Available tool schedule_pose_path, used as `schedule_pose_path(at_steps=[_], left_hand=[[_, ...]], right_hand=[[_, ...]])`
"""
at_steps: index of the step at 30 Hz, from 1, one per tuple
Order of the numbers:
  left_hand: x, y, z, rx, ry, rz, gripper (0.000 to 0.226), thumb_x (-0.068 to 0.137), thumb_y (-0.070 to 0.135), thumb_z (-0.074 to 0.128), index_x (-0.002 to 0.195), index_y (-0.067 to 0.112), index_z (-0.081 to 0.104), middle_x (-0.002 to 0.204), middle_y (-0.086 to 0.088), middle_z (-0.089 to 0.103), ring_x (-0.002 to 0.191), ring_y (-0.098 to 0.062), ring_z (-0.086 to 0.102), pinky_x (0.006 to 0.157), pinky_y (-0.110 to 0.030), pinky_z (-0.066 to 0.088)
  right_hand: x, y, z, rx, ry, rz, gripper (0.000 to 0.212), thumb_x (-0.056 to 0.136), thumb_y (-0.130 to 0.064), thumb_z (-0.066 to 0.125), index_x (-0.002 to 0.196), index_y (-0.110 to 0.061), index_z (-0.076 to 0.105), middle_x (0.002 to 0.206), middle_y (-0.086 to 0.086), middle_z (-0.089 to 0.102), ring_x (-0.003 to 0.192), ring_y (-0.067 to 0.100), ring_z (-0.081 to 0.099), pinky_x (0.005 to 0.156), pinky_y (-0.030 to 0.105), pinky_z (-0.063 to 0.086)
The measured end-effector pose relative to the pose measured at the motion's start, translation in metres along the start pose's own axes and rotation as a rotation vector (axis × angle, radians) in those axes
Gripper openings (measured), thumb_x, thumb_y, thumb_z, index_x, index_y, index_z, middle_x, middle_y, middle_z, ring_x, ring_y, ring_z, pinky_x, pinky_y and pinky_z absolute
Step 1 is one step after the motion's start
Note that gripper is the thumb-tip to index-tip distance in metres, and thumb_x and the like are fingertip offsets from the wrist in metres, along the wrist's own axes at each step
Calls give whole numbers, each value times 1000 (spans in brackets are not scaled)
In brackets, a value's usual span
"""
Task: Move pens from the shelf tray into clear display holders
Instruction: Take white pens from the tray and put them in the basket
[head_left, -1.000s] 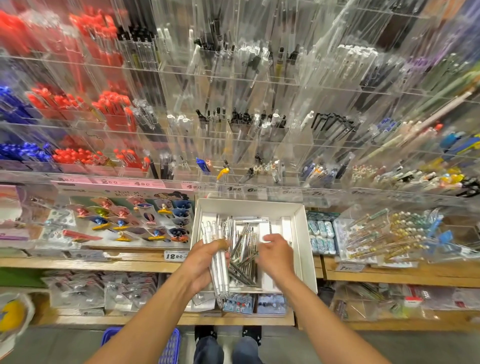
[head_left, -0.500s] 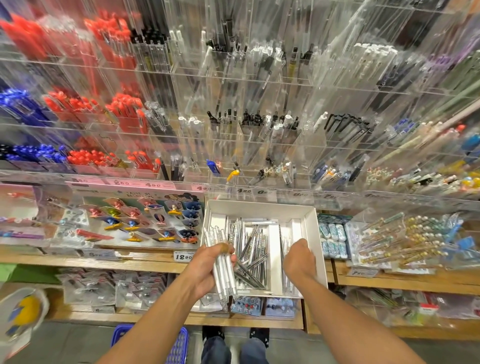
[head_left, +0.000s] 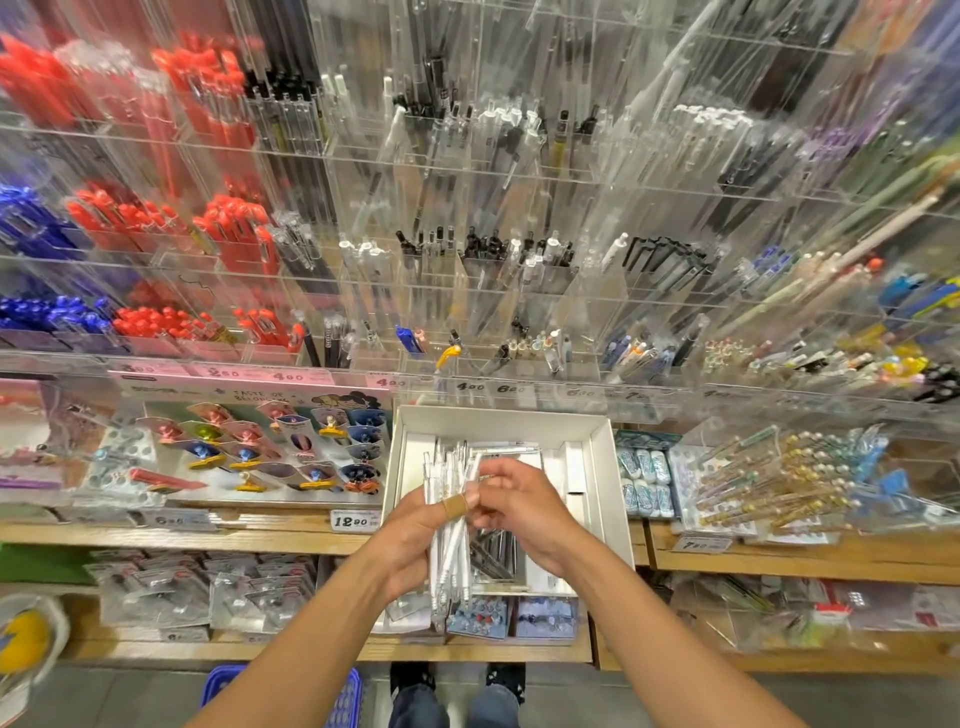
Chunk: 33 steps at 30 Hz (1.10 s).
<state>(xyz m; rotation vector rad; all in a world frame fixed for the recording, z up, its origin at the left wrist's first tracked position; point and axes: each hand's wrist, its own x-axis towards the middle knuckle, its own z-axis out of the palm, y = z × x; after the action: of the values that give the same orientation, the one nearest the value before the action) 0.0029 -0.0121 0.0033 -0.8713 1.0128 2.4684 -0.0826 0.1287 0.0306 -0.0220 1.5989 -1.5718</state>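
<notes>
Right now my left hand grips a bundle of white, clear-barrelled pens above the white cardboard tray; my right hand pinches their tops. I'd square the ends before lifting to the clear acrylic holders.

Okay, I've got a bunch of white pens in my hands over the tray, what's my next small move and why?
Probably square the white pens into one tidy bundle. The left hand grips them fanned unevenly, and the right hand is pinching their upper part, above the tray.

Bright even light, blurred, warped edges
</notes>
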Motion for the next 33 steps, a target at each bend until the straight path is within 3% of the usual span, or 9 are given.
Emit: schedule_pose_path(at_steps=[5, 8, 10, 16, 20, 23, 26, 29, 33], left_hand=[[-6, 2, 1, 43, 41, 8, 68, 51, 9, 97, 110, -4, 65, 92, -23, 72, 73, -29, 71, 60, -34, 58], [-10, 6, -5, 21, 141, -13, 80, 61, 2, 90, 127, -6, 45, 96, -24, 68, 72, -31, 69, 63, -40, 58], [-11, 7, -9, 3, 155, -26, 70, 67, 2, 83, 126, -8, 46, 83, -18, 68, 63, -27, 67, 58, -38, 58], [-12, 7, -18, -90, 151, -6, 58, 68, -2, 81, 118, -6, 52, 77, -15, 67, 61, -24, 66, 55, -32, 57], [-13, 10, -21, -190, 99, -2, 69, 64, -4, 84, 124, -1, 50, 83, -19, 67, 65, -28, 66, 55, -35, 57], [-14, 13, -18, -229, 58, -3, 54, 67, -4, 83, 113, -2, 54, 83, -17, 65, 66, -27, 65, 54, -35, 58], [-14, 12, -16, -230, 76, -21, 35, 73, -1, 79, 102, -5, 60, 81, -18, 64, 65, -27, 63, 53, -35, 57], [-11, 11, -13, -233, 95, -22, 36, 72, 3, 81, 102, -7, 63, 79, -19, 63, 60, -26, 63, 54, -37, 57], [-9, 8, -4, -265, 87, -24, 45, 73, 6, 84, 108, -11, 62, 94, -26, 62, 81, -40, 69, 75, -51, 57]], right_hand=[[17, 11, -10, -151, 45, 15, 16, 91, -20, 67, 106, -16, 68, 83, 0, 72, 66, 15, 68, 62, 24, 55], [46, 16, -38, -633, 313, -22, 21, 95, -19, 60, 114, -18, 66, 109, 1, 67, 93, 20, 67, 86, 35, 55], [67, 17, -53, -920, 383, -37, 30, 95, -12, 58, 125, -14, 61, 125, 4, 61, 113, 23, 58, 98, 32, 46], [96, 32, -67, -1552, 244, -62, 61, 82, 16, 45, 138, -7, 44, 136, 11, 50, 111, 32, 59, 98, 42, 47], [92, 33, -64, -1748, 133, -105, 53, 83, 10, 49, 134, -4, 44, 123, 15, 55, 105, 33, 62, 82, 40, 50], [76, 25, -64, -1641, 43, 86, 31, 90, -6, 50, 120, -5, 53, 112, 14, 60, 97, 30, 62, 74, 37, 48], [49, 14, -62, -1147, 76, 221, 18, 90, -13, 57, 106, -5, 62, 100, 15, 67, 66, 20, 63, 59, 30, 50], [10, 3, -44, -698, 12, 182, 17, 89, -11, 63, 106, -16, 59, 93, 6, 68, 54, 6, 60, 51, 20, 49], [-34, 3, -1, -536, -78, 50, 17, 88, -16, 66, 102, -21, 60, 85, 3, 68, 57, 8, 63, 55, 19, 51]])
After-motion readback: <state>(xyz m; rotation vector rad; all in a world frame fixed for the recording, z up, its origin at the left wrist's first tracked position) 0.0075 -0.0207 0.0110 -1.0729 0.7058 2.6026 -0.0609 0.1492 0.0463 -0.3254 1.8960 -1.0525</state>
